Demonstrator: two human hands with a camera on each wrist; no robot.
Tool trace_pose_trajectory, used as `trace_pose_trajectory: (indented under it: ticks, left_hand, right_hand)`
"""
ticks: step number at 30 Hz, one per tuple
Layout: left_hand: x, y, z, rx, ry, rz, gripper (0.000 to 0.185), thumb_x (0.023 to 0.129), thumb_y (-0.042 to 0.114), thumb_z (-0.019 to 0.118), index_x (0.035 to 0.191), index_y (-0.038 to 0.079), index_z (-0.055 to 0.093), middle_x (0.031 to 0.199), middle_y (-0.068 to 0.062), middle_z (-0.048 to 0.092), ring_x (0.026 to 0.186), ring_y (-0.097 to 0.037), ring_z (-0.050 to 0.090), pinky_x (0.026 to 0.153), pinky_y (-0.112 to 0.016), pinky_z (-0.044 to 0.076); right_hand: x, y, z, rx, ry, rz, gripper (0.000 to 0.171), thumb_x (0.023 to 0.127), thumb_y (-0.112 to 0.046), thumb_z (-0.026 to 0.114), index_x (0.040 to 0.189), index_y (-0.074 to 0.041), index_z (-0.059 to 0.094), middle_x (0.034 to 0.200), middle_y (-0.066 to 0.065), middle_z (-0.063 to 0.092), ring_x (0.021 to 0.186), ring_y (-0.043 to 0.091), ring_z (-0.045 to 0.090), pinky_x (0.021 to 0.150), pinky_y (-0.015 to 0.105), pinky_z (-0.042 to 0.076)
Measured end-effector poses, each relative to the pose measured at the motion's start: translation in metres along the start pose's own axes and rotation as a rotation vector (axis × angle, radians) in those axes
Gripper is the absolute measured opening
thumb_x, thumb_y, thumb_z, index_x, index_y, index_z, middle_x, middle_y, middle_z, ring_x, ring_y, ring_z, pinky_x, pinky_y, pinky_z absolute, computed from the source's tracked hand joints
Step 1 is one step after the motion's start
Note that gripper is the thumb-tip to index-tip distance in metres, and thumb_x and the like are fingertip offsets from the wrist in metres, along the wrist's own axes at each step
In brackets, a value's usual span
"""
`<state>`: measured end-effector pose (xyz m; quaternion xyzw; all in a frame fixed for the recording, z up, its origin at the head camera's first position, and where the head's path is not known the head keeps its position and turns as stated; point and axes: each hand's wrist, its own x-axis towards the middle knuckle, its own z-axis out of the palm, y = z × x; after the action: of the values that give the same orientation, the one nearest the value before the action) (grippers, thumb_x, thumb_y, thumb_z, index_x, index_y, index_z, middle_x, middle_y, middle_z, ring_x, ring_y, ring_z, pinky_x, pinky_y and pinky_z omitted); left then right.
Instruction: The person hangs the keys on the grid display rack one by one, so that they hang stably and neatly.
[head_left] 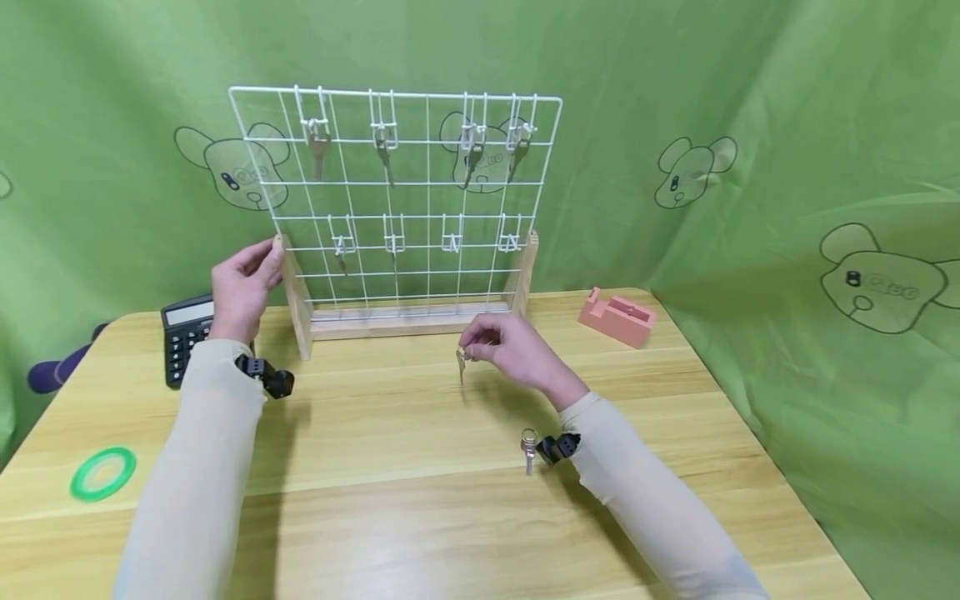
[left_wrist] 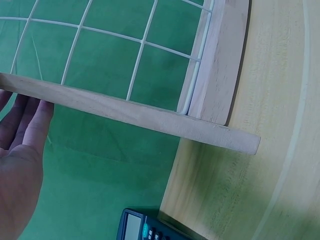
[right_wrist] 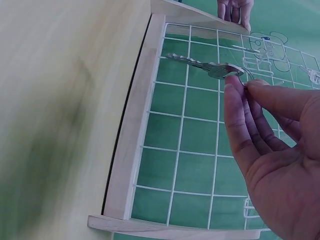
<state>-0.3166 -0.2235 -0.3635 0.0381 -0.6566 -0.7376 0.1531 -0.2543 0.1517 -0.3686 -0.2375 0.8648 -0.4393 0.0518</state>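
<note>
A white wire grid rack [head_left: 428,183] stands in a wooden base at the back of the table. My left hand [head_left: 243,287] holds the top of its left wooden upright [head_left: 297,300]; in the left wrist view the fingers [left_wrist: 37,125] lie against that upright [left_wrist: 125,112]. In front of the base, my right hand [head_left: 517,348] pinches a key [right_wrist: 220,70] by its ring, its blade hanging down above the tabletop. Keys [head_left: 318,154] hang on the upper hooks, and another key [head_left: 342,262] hangs at lower left. A second ringed key [head_left: 528,454] lies near my right wrist.
A black calculator [head_left: 178,346] lies beside my left forearm, partly hidden. The green tape roll [head_left: 103,473] is at the left edge. At back right sits a pink tape dispenser [head_left: 617,320]. Green curtain [head_left: 720,267] hangs behind and to the right of the table.
</note>
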Motion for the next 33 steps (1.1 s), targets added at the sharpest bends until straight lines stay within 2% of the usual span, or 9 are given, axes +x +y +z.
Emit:
trace_pose_trajectory:
  ticks: [10, 18, 22, 28, 33]
  left_hand:
    - [0.000, -0.001, 0.001, -0.009, 0.007, 0.007, 0.049, 0.091, 0.023, 0.071, 0.133, 0.002, 0.058, 0.134, -0.020, 0.055, 0.115, -0.025, 0.058, 0.092, -0.022, 0.054]
    - [0.001, -0.003, 0.002, -0.018, 0.025, 0.019, 0.047, 0.091, 0.020, 0.072, 0.131, 0.000, 0.059, 0.130, -0.019, 0.058, 0.109, -0.021, 0.061, 0.091, -0.022, 0.054]
    - [0.001, -0.004, 0.001, 0.010, 0.014, 0.017, 0.047, 0.092, 0.021, 0.071, 0.132, 0.000, 0.058, 0.131, -0.020, 0.057, 0.111, -0.022, 0.060, 0.091, -0.022, 0.054]
    - [0.000, -0.004, 0.000, 0.000, 0.021, 0.009, 0.047, 0.091, 0.022, 0.071, 0.132, 0.002, 0.059, 0.132, -0.018, 0.057, 0.113, -0.024, 0.059, 0.091, -0.021, 0.054]
    - [0.001, -0.003, 0.000, -0.006, 0.024, 0.014, 0.048, 0.091, 0.022, 0.072, 0.132, 0.001, 0.059, 0.132, -0.019, 0.057, 0.112, -0.023, 0.059, 0.090, -0.021, 0.054]
  right_hand:
    - [0.011, -0.009, -0.009, -0.024, 0.034, -0.011, 0.008, 0.091, -0.002, 0.068, 0.097, -0.006, 0.070, 0.090, 0.004, 0.067, 0.084, 0.020, 0.062, 0.075, 0.032, 0.058]
    - [0.024, -0.015, -0.013, 0.017, 0.084, -0.032, 0.011, 0.091, 0.001, 0.067, 0.098, -0.007, 0.070, 0.091, 0.005, 0.067, 0.084, 0.021, 0.063, 0.076, 0.034, 0.060]
    - [0.030, -0.017, -0.014, 0.040, 0.103, -0.024, 0.011, 0.091, 0.002, 0.066, 0.098, -0.007, 0.070, 0.092, 0.005, 0.067, 0.086, 0.021, 0.063, 0.076, 0.035, 0.060]
    - [0.036, -0.022, -0.017, 0.057, 0.111, -0.036, 0.011, 0.092, 0.002, 0.065, 0.098, -0.005, 0.069, 0.093, 0.006, 0.067, 0.087, 0.021, 0.063, 0.075, 0.031, 0.060]
    - [0.040, -0.027, -0.022, 0.065, 0.116, -0.047, 0.011, 0.092, 0.003, 0.065, 0.102, 0.000, 0.068, 0.094, 0.007, 0.066, 0.087, 0.022, 0.062, 0.078, 0.034, 0.059]
